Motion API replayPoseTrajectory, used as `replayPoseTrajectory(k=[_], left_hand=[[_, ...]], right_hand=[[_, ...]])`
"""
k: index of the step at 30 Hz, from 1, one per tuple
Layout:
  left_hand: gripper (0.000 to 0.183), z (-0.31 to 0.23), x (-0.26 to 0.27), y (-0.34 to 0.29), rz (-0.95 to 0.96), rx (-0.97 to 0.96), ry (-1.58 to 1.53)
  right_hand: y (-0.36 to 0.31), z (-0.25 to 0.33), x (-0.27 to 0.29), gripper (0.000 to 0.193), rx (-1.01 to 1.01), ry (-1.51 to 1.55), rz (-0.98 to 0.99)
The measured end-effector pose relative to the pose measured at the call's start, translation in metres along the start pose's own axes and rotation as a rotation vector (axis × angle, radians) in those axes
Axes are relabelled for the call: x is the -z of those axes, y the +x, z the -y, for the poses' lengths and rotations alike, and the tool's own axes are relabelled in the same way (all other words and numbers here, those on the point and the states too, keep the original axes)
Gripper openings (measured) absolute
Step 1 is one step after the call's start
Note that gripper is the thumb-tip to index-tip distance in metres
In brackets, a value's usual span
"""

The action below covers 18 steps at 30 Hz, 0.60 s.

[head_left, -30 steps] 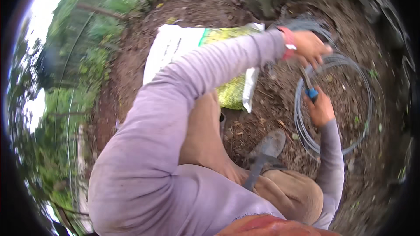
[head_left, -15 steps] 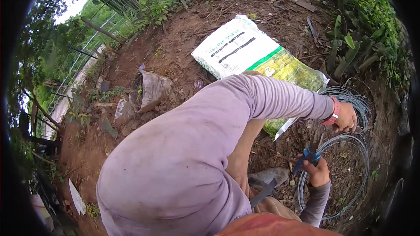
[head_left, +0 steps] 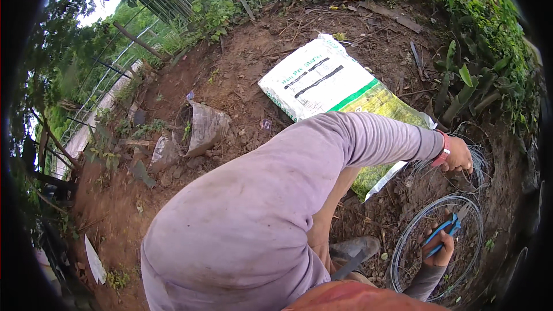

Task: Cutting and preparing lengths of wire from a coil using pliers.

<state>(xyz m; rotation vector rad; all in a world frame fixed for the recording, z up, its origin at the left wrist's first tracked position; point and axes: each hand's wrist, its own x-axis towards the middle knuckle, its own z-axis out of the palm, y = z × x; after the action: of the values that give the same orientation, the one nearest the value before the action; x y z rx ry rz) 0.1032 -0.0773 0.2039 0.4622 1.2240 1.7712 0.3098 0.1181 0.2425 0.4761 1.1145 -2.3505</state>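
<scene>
My left arm, in a pale mauve sleeve with a red band at the wrist, reaches far across to the right. At its end my left hand has its fingers curled onto the grey wire of a loose coil. Nearer to me, my right hand grips pliers with blue handles; their metal jaws point up and to the right. Beneath the right hand a second loop of the wire lies on the soil, partly hidden by the hand and forearm.
A white, green and yellow sack lies flat beyond my left arm. Crumpled plastic bags rest on the brown dirt to the left. My boot stands beside the wire loop. Spiky plants grow at the far right.
My right hand has moved right with the pliers, whose jaws now tilt right over the wire loop. My left hand stays at the far coil, shifting only slightly in the picture.
</scene>
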Motion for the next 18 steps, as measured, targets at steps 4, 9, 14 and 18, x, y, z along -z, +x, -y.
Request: replayPoseTrajectory(k=[4,9,14,18], left_hand=[[0.019,-0.012,-0.014,-0.017,-0.113,0.127,-0.045],[0.022,-0.021,-0.027,-0.015,-0.248,0.143,0.074],[0.024,-0.023,-0.034,-0.006,-0.237,0.239,0.052],[0.025,-0.027,-0.044,-0.003,-0.253,0.280,0.024]], right_hand=[[-0.001,-0.003,-0.006,0.063,0.011,-0.170,-0.053],[-0.003,0.015,0.004,0.052,0.080,-0.364,-0.135],[-0.004,0.034,0.045,0.041,0.203,-0.672,-0.314],[-0.003,0.043,0.071,0.040,0.291,-0.699,-0.462]])
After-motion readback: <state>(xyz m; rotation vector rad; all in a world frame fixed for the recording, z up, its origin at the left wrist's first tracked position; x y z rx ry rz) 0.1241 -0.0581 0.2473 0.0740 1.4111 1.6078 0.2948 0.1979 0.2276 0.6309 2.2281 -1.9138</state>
